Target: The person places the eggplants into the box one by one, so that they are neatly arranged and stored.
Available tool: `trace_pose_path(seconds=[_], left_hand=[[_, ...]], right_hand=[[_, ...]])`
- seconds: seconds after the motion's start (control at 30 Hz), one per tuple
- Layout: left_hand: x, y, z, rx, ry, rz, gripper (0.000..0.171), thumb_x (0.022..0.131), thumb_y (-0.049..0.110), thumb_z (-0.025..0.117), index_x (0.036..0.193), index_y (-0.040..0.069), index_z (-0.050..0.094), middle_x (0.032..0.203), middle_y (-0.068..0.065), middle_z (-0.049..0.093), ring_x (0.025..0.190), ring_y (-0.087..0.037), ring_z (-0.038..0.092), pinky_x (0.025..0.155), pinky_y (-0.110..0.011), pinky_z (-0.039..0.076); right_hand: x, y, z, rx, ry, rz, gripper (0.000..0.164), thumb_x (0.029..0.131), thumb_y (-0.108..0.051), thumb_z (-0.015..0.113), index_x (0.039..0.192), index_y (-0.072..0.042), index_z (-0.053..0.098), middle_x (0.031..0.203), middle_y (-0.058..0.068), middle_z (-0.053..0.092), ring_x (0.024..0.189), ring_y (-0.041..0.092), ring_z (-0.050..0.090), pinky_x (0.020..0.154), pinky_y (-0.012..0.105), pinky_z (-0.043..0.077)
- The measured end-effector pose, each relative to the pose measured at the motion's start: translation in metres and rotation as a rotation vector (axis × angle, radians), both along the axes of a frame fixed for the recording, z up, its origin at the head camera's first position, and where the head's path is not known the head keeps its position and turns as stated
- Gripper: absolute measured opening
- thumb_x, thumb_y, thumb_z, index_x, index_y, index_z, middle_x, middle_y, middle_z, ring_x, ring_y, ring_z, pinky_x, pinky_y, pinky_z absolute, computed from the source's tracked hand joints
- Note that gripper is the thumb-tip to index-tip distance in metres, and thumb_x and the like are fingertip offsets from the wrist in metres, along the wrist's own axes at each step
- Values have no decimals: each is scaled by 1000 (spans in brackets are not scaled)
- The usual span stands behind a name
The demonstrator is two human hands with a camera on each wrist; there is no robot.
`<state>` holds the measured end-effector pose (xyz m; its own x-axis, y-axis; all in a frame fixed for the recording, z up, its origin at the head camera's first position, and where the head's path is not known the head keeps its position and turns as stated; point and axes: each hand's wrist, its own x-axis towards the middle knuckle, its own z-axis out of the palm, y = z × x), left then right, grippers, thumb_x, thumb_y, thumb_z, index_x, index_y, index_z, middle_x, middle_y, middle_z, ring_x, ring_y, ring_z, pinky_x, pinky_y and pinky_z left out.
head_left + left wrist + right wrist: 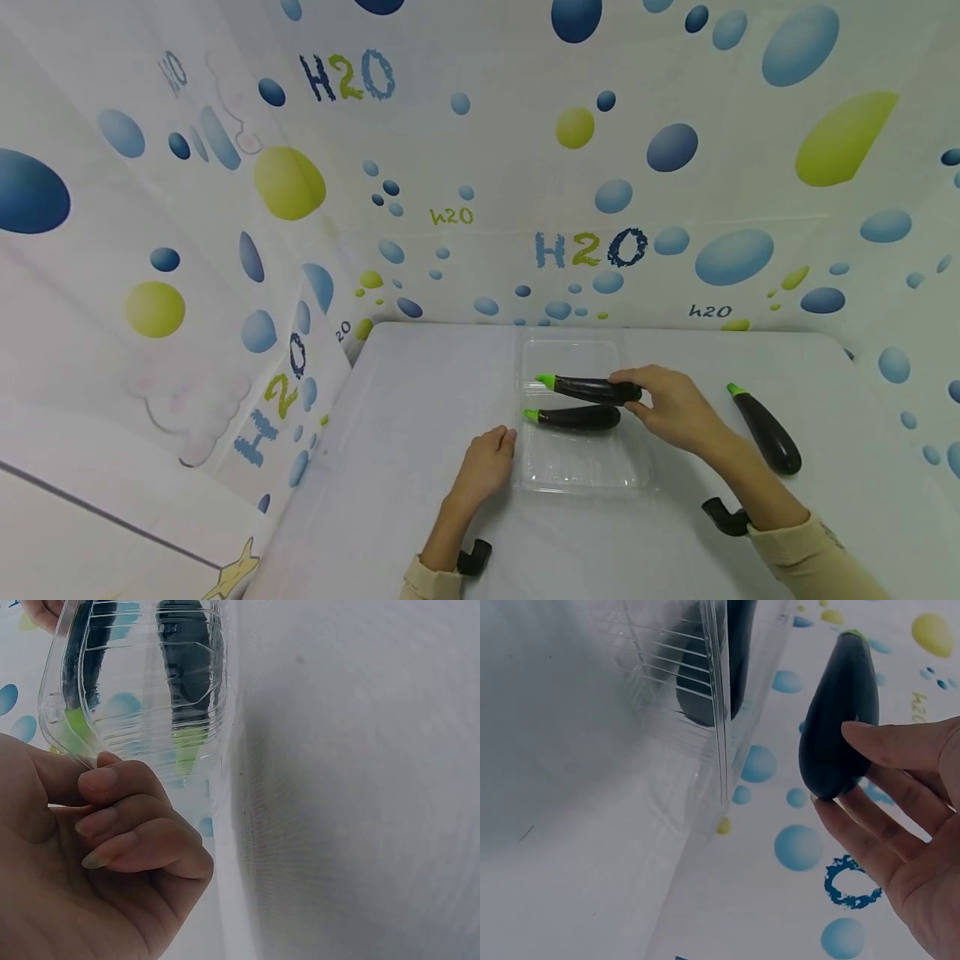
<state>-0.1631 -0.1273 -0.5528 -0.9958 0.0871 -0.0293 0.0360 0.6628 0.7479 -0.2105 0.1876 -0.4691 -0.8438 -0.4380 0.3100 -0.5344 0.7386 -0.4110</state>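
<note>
My right hand (678, 408) holds a dark eggplant (592, 390) with a green tip by its blunt end, thumb on one side and fingers on the other. In the right wrist view this eggplant (840, 712) hangs beside the clear plastic tray (716, 750). A second eggplant (577, 418) lies across the tray, its green end to the left. My left hand (486, 462) is at the tray's left edge. In the left wrist view, thumb and index finger pinch the rim of the tray (56, 724), the other fingers curled; both eggplants show through the plastic.
A third eggplant (767, 432) lies on the white table (420, 392) to the right, beyond my right forearm. Behind the table hangs a white curtain (510, 150) with blue and green dots. Black straps with cameras (726, 517) sit at both wrists.
</note>
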Motion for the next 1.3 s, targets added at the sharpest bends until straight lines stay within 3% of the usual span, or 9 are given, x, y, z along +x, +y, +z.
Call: trace_pose_path(seconds=[0.77,1.3], left_hand=[[-1,-1,0,-4,8,-3,38,112,26,43,77,14,52,62,5,42,55,-11,38,50,-26,32],[0,-1,-2,0,21,-7,39,113,25,43,76,14,50,61,5,41,53,-11,36,48,-25,30]], right_hand=[[8,-15,-11,2,-19,89,50,81,4,86,126,-12,73,124,7,74,115,31,69,94,49,56],[15,-17,-20,18,-20,95,50,80,5,87,125,-13,74,122,6,74,114,29,70,94,49,56]])
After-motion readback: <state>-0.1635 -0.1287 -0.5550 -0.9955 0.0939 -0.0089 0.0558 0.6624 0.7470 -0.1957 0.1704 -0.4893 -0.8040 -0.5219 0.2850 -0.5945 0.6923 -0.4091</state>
